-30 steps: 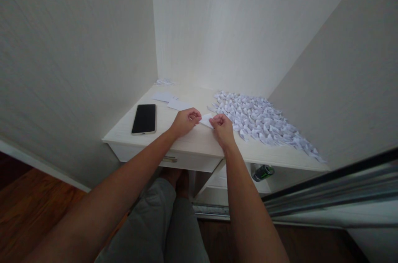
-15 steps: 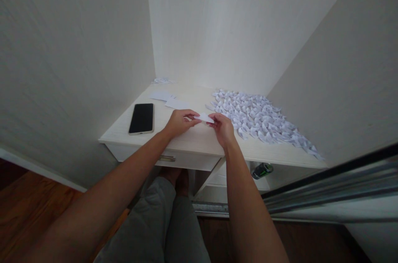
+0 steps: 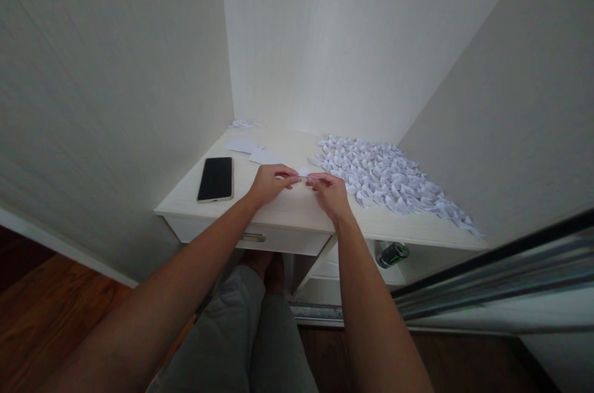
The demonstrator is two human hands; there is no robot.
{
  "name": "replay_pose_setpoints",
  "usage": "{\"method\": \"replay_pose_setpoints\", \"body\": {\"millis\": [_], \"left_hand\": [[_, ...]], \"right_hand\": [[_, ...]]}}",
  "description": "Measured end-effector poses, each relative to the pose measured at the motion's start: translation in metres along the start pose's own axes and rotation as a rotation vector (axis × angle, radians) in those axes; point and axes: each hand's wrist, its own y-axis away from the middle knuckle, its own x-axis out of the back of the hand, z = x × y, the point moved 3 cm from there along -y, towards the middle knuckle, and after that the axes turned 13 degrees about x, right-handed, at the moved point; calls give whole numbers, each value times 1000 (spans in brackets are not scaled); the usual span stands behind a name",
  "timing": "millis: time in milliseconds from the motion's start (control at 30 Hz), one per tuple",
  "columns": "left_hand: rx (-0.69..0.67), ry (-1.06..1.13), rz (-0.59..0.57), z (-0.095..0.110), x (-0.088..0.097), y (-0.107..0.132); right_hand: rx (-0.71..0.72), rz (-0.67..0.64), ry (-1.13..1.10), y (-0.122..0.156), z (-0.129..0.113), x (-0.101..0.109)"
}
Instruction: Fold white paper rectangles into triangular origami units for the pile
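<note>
Between my two hands is a small piece of folded white paper (image 3: 303, 172), held just above the white desktop (image 3: 283, 210). My left hand (image 3: 273, 184) pinches its left end between thumb and fingers. At the other end, my right hand (image 3: 330, 192) grips it the same way, and its fingers cover much of that side. A spread of folded paper pieces (image 3: 385, 176) lies right beside my right hand. Flat white paper slips (image 3: 265, 156) rest beyond my left hand.
A phone (image 3: 216, 179) lies face up at the left. More small paper bits (image 3: 242, 124) sit in the back left corner. Walls enclose the desk. Below are a drawer handle (image 3: 253, 237) and a dark can (image 3: 392, 254) on a lower shelf.
My right hand has shifted slightly left, closer to my left hand. The folded paper shows less of its face now, with its top tilted away. The view has shifted a little.
</note>
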Motion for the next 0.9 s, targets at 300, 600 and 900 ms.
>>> {"method": "replay_pose_setpoints", "body": {"millis": [300, 600, 900], "left_hand": [[-14, 35, -32, 3, -1, 2], [45, 120, -29, 3, -9, -2], [80, 148, -94, 5, -9, 1]], "right_hand": [[22, 10, 42, 0, 3, 2], [16, -14, 18, -1, 0, -3], [21, -2, -16, 1, 1, -3]]}}
